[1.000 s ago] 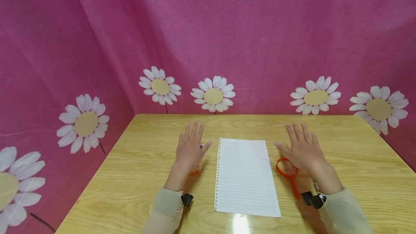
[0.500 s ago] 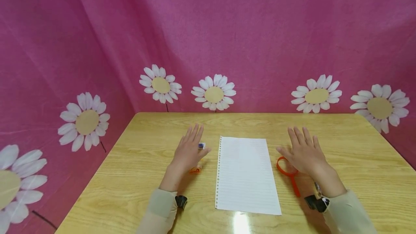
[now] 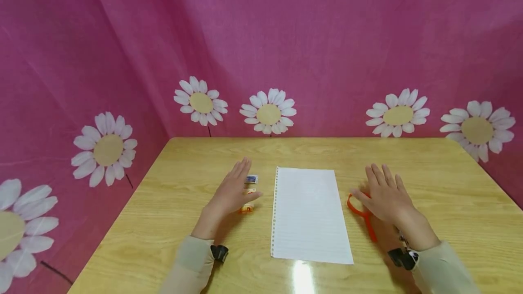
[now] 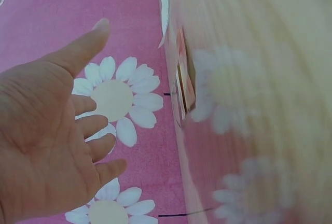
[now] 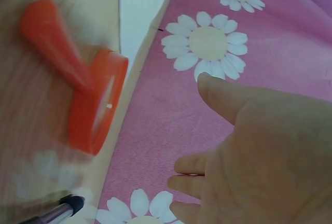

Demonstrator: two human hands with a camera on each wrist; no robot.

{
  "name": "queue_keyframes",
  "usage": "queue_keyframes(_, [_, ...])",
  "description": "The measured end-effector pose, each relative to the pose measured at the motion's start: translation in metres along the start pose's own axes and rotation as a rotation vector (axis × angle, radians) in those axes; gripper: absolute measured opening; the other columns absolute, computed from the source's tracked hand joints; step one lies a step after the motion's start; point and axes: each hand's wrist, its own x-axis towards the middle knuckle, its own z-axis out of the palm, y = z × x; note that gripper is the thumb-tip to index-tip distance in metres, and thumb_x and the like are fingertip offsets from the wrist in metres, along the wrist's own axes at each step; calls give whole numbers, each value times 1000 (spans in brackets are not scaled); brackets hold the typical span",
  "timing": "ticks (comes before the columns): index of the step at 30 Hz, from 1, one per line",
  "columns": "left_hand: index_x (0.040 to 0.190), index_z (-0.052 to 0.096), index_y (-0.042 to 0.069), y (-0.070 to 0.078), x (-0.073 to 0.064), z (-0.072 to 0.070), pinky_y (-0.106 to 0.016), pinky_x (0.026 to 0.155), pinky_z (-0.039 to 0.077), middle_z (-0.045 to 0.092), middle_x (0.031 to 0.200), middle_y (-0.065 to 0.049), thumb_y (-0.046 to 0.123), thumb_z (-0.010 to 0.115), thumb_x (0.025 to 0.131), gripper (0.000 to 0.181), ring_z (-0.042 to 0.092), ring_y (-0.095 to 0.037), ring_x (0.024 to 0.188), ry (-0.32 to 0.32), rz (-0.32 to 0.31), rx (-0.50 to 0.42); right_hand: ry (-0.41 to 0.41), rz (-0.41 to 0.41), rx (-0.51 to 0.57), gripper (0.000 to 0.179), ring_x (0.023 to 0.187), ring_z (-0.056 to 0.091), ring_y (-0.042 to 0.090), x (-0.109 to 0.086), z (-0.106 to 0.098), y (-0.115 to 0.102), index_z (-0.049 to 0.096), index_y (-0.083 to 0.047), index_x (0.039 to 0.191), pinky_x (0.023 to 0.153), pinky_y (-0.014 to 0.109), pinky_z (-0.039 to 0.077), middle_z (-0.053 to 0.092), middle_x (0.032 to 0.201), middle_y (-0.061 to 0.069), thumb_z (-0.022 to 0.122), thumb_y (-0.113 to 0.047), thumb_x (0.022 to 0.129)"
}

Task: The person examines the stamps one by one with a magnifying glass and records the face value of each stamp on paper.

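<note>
My left hand [image 3: 229,192] hovers over the table's left part, fingers straight and thumb out, with nothing in its grip. Partly hidden behind it lie a small blue-and-white item [image 3: 252,179] and a small orange-and-yellow item [image 3: 247,208], whose kinds I cannot tell. On the other side, my right hand [image 3: 386,198] is held above a red magnifying glass [image 5: 98,102], fingers extended and holding nothing. A pen [image 5: 54,211] with a dark tip lies beneath the right wrist, mostly covered in the head view. Between both hands rests a sheet of lined paper [image 3: 310,217] with punched holes.
Everything lies on a light wooden table [image 3: 139,239]. A pink curtain [image 3: 327,49] printed with white daisies stands along the table's back and sides. Light glares off the tabletop just in front of the paper.
My left hand has shifted left and turned more onto its edge, uncovering more of the two small items. The right hand has moved slightly right and nearer to me. The things lie still.
</note>
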Motion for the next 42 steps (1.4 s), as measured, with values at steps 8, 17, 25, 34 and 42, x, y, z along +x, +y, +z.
queue_keyframes(8, [156, 14, 3, -3, -4, -5, -48, 122, 18, 12, 165, -14, 41, 78, 81, 106, 13, -31, 153, -23, 29, -1, -10, 1, -8, 95, 145, 0, 54, -6, 5, 2, 11, 15, 150, 113, 70, -1, 10, 156, 38, 51, -53, 96])
queue_keyframes(17, [156, 14, 3, -4, -9, -7, -43, 122, 19, 13, 165, -11, 38, 83, 76, 111, 14, -28, 153, -52, 11, -22, -21, 1, -26, 100, 145, 3, 55, -13, 14, 7, 10, 17, 148, 113, 70, 2, 10, 155, 40, 48, -59, 95])
queue_keyframes(25, [153, 24, -1, -6, -11, -9, -44, 120, 25, 26, 160, -17, 28, 86, 74, 104, 26, -33, 149, -59, 26, -57, 3, -15, -89, 102, 142, 12, 57, -20, 23, 10, 16, 20, 145, 111, 71, 12, 15, 152, 42, 52, -59, 93])
queue_keyframes(34, [140, 42, -2, -6, -14, -8, -44, 110, 39, 46, 137, -17, 29, 84, 75, 83, 45, -31, 125, -89, -14, -40, 28, -40, -132, 99, 138, 20, 59, -32, 26, 5, 21, 22, 142, 109, 70, 23, 22, 149, 44, 58, -54, 92])
queue_keyframes(42, [121, 55, 1, -11, -22, -6, -43, 103, 43, 53, 118, -12, 24, 83, 78, 57, 49, -27, 114, -104, 0, -92, 53, -77, -153, 98, 136, 25, 60, -40, 32, 4, 25, 25, 139, 108, 67, 29, 25, 146, 46, 64, -51, 90])
